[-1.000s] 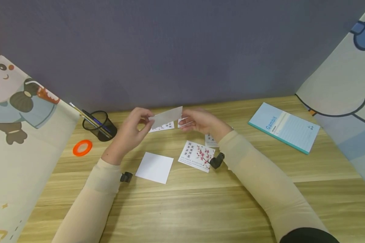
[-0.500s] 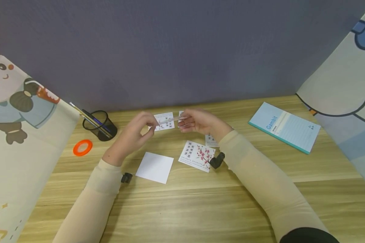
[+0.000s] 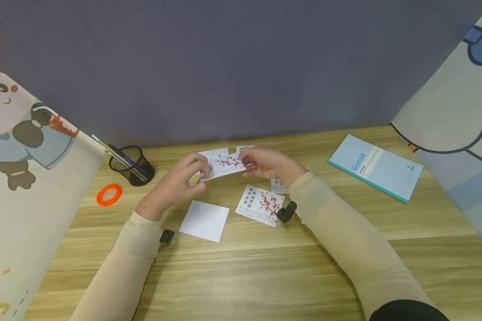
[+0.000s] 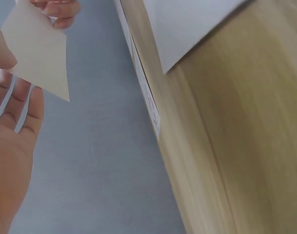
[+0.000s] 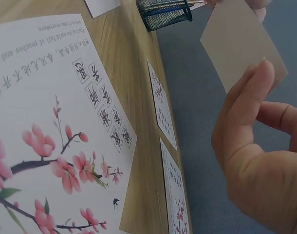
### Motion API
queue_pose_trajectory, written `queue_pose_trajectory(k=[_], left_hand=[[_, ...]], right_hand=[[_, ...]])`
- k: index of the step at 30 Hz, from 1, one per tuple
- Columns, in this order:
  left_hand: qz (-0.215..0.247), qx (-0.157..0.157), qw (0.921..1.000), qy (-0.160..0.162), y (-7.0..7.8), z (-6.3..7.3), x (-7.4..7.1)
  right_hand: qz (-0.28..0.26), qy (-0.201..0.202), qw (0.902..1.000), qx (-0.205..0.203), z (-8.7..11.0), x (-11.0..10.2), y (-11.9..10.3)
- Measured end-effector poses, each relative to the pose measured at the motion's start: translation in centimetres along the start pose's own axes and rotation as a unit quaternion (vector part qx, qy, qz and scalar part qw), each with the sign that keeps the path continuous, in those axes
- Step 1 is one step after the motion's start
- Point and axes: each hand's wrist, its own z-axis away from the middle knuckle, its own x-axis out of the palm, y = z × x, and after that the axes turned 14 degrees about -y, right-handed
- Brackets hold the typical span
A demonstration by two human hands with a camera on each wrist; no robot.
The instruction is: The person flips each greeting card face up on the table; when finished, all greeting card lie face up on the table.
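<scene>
Above the back part of the table, both hands hold a small white card [image 3: 228,166] printed with pink blossom branches. My left hand [image 3: 178,178] pinches its left end, and my right hand [image 3: 267,161] pinches its right end. Both wrist views show the card's plain back [image 4: 39,53]. Below the hands lies a blossom card [image 3: 259,206] with dark characters, face up. To its left is a blank white card [image 3: 205,221]. Another printed card [image 3: 278,185] is partly hidden beneath the right wrist. Two more printed cards lie at the back, largely covered by the held one.
A black mesh pen holder [image 3: 131,166] with pencils and pens stands at the back left. In front of it lies an orange ring-shaped roll [image 3: 109,195]. A light blue notebook [image 3: 375,168] lies at the right. A grey panel [image 3: 241,67] rises behind the table.
The card between my hands has turned from its plain back, through edge-on, to its printed face toward the head camera. My left hand has shifted slightly lower and to the right.
</scene>
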Motion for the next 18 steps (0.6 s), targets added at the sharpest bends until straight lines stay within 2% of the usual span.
queue_pose_trajectory(k=[6, 12, 15, 18], left_hand=[[-0.005, -0.018, 0.9998, -0.01, -0.1, 0.0, -0.1], [0.015, -0.044, 0.9989, -0.006, 0.0, 0.0, -0.7], [0.036, -0.053, 0.9978, 0.013, 0.2, 0.0, -1.1], [0.059, -0.088, 0.9932, 0.048, 0.4, -0.2, -1.3]], right_hand=[[0.004, -0.012, 0.9998, -0.014, 0.1, 0.0, -0.1], [0.009, -0.019, 0.9995, -0.026, 0.3, 0.1, -0.3], [0.01, -0.018, 0.9994, -0.029, 0.4, 0.1, -0.4], [0.011, -0.019, 0.9993, -0.029, 0.5, 0.2, -0.5]])
